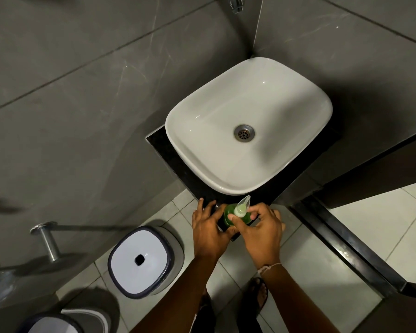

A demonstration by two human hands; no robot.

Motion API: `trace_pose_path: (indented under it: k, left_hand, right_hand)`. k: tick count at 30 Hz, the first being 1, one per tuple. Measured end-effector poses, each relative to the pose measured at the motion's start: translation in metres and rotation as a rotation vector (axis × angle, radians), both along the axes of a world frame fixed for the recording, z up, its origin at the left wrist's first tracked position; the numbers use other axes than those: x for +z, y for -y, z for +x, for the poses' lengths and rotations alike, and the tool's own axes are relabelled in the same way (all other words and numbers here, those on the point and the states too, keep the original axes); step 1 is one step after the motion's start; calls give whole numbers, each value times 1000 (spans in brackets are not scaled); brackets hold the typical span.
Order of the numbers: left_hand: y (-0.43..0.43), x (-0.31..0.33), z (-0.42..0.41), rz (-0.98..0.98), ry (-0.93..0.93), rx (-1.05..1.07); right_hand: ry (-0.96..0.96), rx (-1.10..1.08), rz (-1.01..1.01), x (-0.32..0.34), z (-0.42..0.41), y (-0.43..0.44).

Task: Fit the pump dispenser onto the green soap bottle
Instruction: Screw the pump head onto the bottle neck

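The green soap bottle (228,216) stands upright on the near corner of the black counter (192,179), just in front of the white basin (226,131). A clear pump dispenser (241,206) sits on top of the bottle, its spout pointing toward the basin. My right hand (259,227) pinches the pump's collar between thumb and fingers. To the bottle's left, my left hand (208,224) has its fingers spread against the counter corner and the bottle's side; whether it grips the bottle is unclear. The bottle's lower part is hidden behind my fingers.
A white lidded bin (139,260) with a dark rim stands on the tiled floor at lower left. A metal rail (46,239) juts from the grey wall at left. A tap (235,3) hangs above the basin. A dark threshold (346,243) runs along the right.
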State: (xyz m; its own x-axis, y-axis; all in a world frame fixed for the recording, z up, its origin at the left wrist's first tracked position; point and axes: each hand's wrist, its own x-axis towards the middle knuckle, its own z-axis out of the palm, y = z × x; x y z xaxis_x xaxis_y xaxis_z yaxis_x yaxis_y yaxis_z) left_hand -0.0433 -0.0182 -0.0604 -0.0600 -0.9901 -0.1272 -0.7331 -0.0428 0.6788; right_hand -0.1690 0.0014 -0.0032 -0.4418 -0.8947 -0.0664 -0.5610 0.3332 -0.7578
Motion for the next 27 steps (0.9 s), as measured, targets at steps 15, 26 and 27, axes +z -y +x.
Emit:
trace_pose_path:
  k: [15,26,27]
  left_hand:
    - [0,-3,-1,-21,34,16]
    - [-1,-1,-3,-22,28,19]
    - [-1,-1,-2,-20,28,16]
  right_hand:
    - [59,22,30,0,5,-3]
    - [67,-100,-16,-1,14,-3]
    - [67,-58,-12,-2,10,-5]
